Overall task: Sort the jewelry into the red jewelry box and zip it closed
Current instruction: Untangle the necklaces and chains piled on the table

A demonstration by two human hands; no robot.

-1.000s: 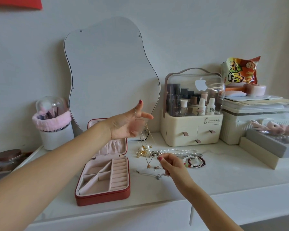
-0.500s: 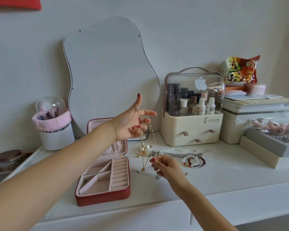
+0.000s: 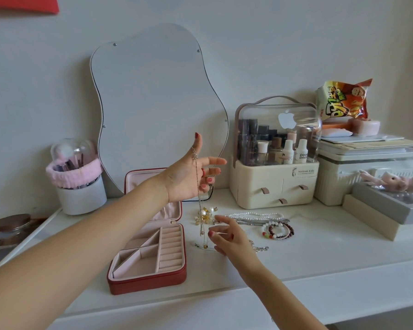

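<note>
The red jewelry box lies open on the white tabletop, with its pink compartments empty and its lid upright. My left hand is raised above the box's right side. A thin gold chain necklace is hooked over its thumb and hangs straight down. My right hand hovers low beside the chain's lower end, with thumb and fingers apart. On the table lie a gold-and-pearl cluster, a pearl necklace, beaded bracelets and a silver chain, which is partly hidden by my right hand.
A wavy mirror leans on the wall behind the box. A brush holder and a jar stand at the left. To the right are a cosmetics organiser, a white storage bin and stacked boxes. The table's front edge runs near my forearms.
My left thumb has lifted and the chain now hangs straighter from it. My right hand has drifted left and down toward the chain's end, and its fingers have spread.
</note>
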